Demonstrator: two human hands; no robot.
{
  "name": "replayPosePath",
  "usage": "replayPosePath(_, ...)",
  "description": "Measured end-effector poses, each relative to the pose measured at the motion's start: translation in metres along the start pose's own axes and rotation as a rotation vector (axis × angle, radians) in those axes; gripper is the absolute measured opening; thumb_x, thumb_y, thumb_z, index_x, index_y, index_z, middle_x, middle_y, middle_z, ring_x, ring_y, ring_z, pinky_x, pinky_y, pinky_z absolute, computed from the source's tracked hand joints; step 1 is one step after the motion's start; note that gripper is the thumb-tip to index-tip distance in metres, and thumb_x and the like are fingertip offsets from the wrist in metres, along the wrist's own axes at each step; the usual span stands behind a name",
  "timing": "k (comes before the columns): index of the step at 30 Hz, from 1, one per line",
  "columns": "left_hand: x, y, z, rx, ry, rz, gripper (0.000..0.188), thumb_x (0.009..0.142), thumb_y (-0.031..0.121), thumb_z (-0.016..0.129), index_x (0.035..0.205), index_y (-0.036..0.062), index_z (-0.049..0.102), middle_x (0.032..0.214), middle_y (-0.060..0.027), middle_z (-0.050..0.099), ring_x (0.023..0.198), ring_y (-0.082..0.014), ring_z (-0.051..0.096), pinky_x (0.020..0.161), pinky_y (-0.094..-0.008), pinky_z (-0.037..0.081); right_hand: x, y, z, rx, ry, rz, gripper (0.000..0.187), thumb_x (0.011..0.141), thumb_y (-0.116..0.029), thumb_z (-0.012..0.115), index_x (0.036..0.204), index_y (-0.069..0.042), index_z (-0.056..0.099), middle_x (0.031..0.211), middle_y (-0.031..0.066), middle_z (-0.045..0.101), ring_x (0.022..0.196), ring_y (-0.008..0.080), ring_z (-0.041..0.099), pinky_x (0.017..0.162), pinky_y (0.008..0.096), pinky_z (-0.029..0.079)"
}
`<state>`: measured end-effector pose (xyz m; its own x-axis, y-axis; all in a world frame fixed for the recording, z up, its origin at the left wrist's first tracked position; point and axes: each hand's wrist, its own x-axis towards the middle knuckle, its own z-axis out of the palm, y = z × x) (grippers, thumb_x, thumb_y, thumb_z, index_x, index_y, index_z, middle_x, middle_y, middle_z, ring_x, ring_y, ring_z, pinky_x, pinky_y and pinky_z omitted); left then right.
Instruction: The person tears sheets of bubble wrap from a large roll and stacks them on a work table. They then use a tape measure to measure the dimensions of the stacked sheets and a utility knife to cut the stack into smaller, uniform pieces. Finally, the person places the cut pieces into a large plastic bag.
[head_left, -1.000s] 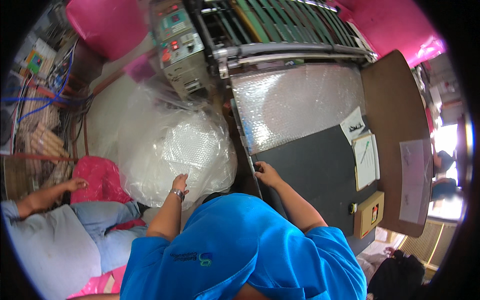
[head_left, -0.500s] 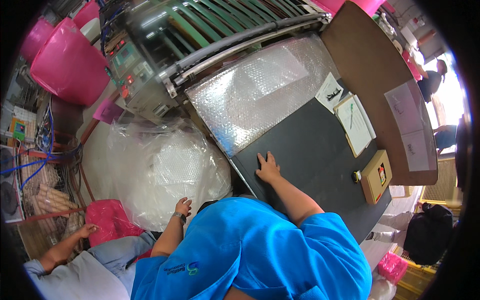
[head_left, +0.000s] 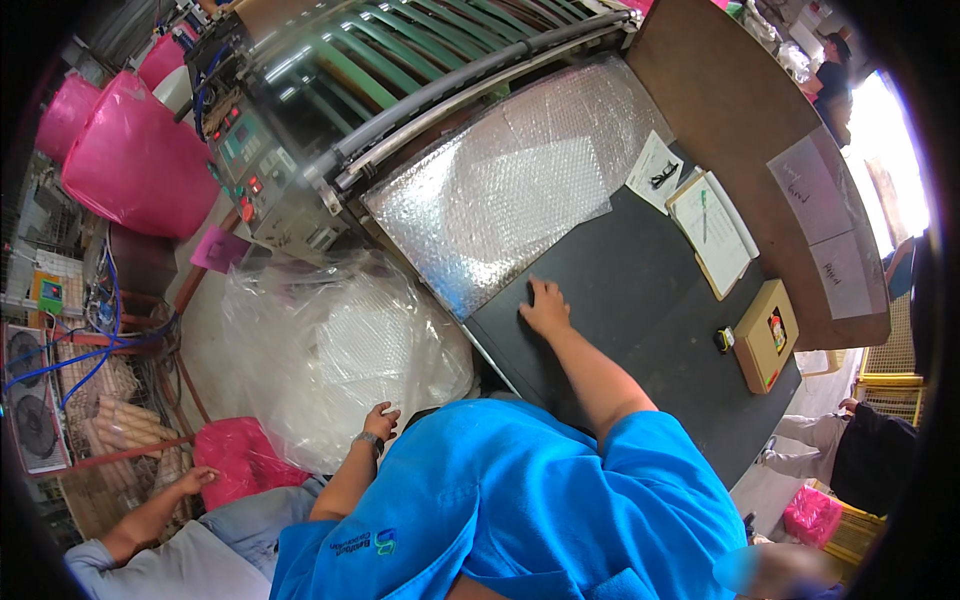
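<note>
Left hand is held loosely curled near a clear plastic bag; right hand is spread over the tabletop; bubble-wrap sheet, upper centre, is already laid out, ungripped.

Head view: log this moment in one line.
left hand: empty, near clear bag | right hand: over black table | bubble wrap: on table

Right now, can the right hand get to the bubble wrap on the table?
Probably yes: the right hand looks empty and close to the bubble wrap, with only black tabletop showing between them.
</note>
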<state>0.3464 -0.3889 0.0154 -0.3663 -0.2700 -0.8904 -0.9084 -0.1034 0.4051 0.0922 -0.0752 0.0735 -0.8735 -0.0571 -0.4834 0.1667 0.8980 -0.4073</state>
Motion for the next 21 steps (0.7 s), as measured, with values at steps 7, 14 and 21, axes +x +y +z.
replayPosePath(7,-0.017,-0.005,-0.008,0.028,0.048,-0.017,0.057,0.075,0.019,0.062,0.124,0.0084,0.036,0.093,-0.0083,0.054,0.081,-0.0196,0.051,0.072,-0.0415,0.045,0.073,-0.037,-0.023,-0.051,0.323,-0.195,0.084,0.065,-0.027,0.064,0.134,-0.017,0.018,0.132,0.0154,0.026,0.12,0.0314,0.031,0.093,0.0522,0.028)
replayPosePath(14,-0.03,-0.013,-0.01,0.072,0.057,-0.025,0.056,0.075,0.024,0.062,0.123,0.008,0.038,0.098,-0.0101,0.054,0.085,-0.0204,0.052,0.071,-0.0383,0.046,0.079,-0.034,0.01,-0.383,0.349,-0.227,0.068,0.071,-0.023,0.059,0.129,-0.015,0.026,0.106,0.0134,0.049,0.097,0.029,0.049,0.08,0.047,0.037)
replayPosePath(21,-0.019,-0.015,0.006,0.031,-0.028,0.066,0.057,0.078,0.034,0.057,0.125,0.0094,0.036,0.102,-0.0115,0.053,0.089,-0.0227,0.052,0.071,-0.0379,0.046,0.029,-0.018,0.022,-0.132,0.128,-0.34,0.035,0.071,-0.01,0.05,0.107,-0.01,0.05,0.091,0.0159,0.055,0.087,0.0312,0.053,0.078,0.0413,0.04)
